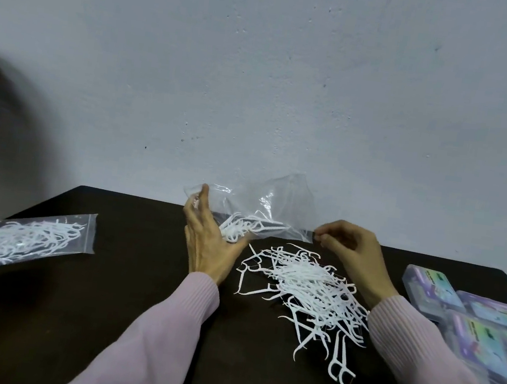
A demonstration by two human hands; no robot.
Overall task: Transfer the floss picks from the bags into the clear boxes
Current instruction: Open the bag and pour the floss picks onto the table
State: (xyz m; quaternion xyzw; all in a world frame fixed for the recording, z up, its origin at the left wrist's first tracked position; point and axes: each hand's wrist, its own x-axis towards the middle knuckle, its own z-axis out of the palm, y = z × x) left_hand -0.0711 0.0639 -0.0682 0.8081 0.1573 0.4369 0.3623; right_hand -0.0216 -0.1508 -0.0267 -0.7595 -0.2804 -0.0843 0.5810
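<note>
The person's left hand [206, 243] held the clear plastic bag [260, 205] above the middle of the dark desk [104, 285], near its far edge, fingers stretched up along the bag's left side with the thumb spread out beneath it. The right hand [350, 253] pinched the bag's right corner between thumb and curled fingertips. A few white floss picks lay inside the bag [241, 227], gathered at its low side against the left palm. Below the bag, between the two pink sleeves [163, 325], a loose heap of floss picks [307, 289] lay spread on the desk. A second bag [20, 235], full of picks and lying flat, rested at the desk's left edge. Along the right edge sat a cluster of clear boxes [479, 324] with coloured labels, lids closed, touching one another.
</note>
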